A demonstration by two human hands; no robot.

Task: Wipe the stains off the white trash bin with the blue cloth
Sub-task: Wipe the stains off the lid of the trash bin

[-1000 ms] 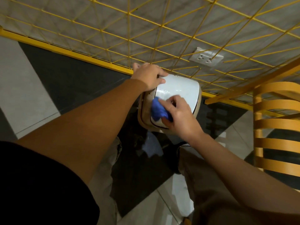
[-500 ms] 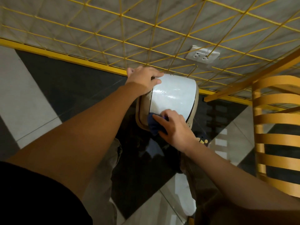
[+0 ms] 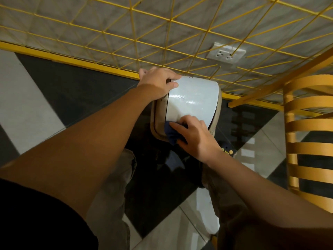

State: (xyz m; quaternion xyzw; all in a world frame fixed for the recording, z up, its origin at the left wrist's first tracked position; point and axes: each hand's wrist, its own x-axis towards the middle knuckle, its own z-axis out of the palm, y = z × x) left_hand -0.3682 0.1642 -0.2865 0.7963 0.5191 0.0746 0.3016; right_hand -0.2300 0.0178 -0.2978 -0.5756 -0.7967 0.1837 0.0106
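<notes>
2 bare hands work on a white trash bin point(image 3: 192, 100) that stands on a dark glossy floor point(image 3: 75, 91), seen from above by the person doing the cleaning.

The left hand point(image 3: 158, 82) grips the bin's far-left corner, thumb lying on the lid and fingers curled over the edge, steadying it. The right hand point(image 3: 194, 136) has its fingers bent around a bunched blue cloth point(image 3: 172, 135) and presses it against the bin.

Over the last second the cloth has travelled. It was up on the lid's left half; it has since been dragged back toward the person and now sits at the near-left rim, where the white lid meets the beige body. The left hand has kept its hold throughout. The lid shines with wet-looking streaks, so the top has probably had its pass, and the work seems to be shifting to the rim and seam, where dirt likely collects.

Most of the cloth is hidden under the right palm, with a dark fold sticking out past the thumb side. The bin's clean white top lies just beyond the right fingertips and directly below the left thumb.

Further beyond the hands are a yellow wire grid point(image 3: 126, 38) against the wall and a wall socket point(image 3: 226, 55). A yellow slatted chair point(image 3: 310, 141) stands to the right of the right hand.
</notes>
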